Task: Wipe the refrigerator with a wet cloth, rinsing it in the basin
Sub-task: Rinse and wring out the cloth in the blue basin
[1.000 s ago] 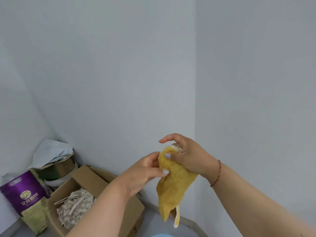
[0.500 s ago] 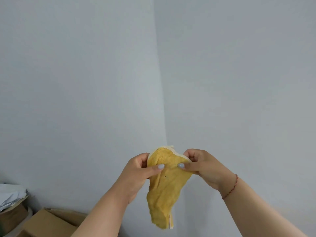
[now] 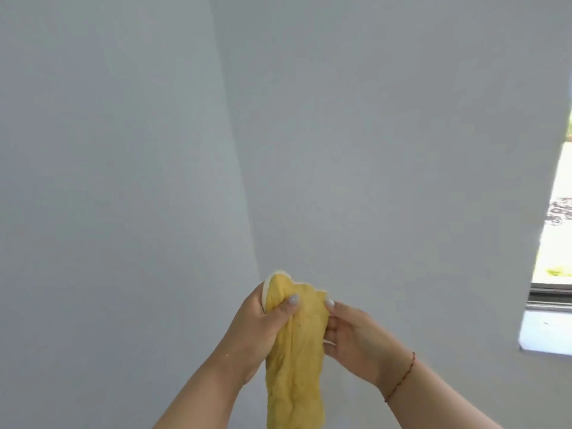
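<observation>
Cloth (image 3: 294, 351), yellow with a pale edge, hangs between our two hands in front of a corner where two plain white walls (image 3: 123, 181) meet. We hold it up by its top edge; the rest drops straight down and runs out of view at the bottom. Left hand (image 3: 260, 323): fingers curled round the upper left part of the cloth, thumb pressed across the front of the fabric, so the top bunches over the knuckles. Right hand (image 3: 356, 335): thumb and fingertips pinch the right edge of the cloth just below its top, remaining fingers loosely bent behind it. The two thumbs lie near each other, apart, with a fold of fabric between them. A thin red string bracelet (image 3: 402, 376) sits on our right wrist. A window opening (image 3: 554, 243) shows at the far right, bright outside, with its sill (image 3: 544, 335) below. We cannot tell from the fabric's look whether it is wet.
</observation>
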Available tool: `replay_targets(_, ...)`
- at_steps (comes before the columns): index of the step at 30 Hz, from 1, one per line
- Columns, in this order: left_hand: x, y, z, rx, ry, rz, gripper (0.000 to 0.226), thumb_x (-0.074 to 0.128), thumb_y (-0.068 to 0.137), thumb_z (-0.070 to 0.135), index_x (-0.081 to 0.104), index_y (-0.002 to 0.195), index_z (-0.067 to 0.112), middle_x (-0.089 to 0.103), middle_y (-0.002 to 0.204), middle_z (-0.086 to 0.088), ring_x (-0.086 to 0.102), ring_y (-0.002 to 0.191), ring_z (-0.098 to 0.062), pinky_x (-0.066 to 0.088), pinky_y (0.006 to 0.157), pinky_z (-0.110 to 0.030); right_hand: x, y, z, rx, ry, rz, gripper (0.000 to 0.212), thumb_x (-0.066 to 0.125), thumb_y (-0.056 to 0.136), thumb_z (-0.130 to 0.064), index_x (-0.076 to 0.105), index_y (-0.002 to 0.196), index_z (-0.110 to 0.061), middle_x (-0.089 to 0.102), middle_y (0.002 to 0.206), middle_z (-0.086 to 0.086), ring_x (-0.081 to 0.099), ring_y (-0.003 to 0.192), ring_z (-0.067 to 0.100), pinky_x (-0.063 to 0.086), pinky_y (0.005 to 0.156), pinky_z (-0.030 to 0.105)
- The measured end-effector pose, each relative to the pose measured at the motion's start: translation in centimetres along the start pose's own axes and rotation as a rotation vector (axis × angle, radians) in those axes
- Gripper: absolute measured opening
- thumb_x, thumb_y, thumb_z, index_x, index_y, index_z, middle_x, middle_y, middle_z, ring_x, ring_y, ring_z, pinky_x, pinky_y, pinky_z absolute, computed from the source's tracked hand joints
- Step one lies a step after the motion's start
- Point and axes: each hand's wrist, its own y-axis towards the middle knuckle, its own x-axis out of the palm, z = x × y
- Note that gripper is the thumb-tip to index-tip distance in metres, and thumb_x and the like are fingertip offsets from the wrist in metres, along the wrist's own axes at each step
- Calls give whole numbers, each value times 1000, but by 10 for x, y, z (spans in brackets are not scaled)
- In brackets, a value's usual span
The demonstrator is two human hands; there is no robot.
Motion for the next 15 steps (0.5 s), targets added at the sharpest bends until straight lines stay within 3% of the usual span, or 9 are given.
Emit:
replay_targets(4,12,-6,-5,-36,-75,-97,44,67,83,34,55,104,-4,67,96,-23,68,93,-36,55,85,-54,3,-35,29,12,10,87,53,71,79,-28,61,120,5,63,119,25,62,104,37,52,89,41)
replay_targets(9,35,-14,-11,-43,-98,-224,43,63,86,34,58,109,-1,72,102,-14,70,96,-28,57,85,-43,-22,-72,24,-107,44,295,43,66,87,-19,56,121,6,63,118,27,59,110,43,44,98,52)
replay_targets(15,68,-15,-10,-38,-90,-279,45,62,85,38,59,111,1,72,102,-14,70,95,-26,56,87,-45,-38,-107,12,-182,-10,465,40,62,85,-19,59,116,6,66,112,27,65,98,39,51,85,46)
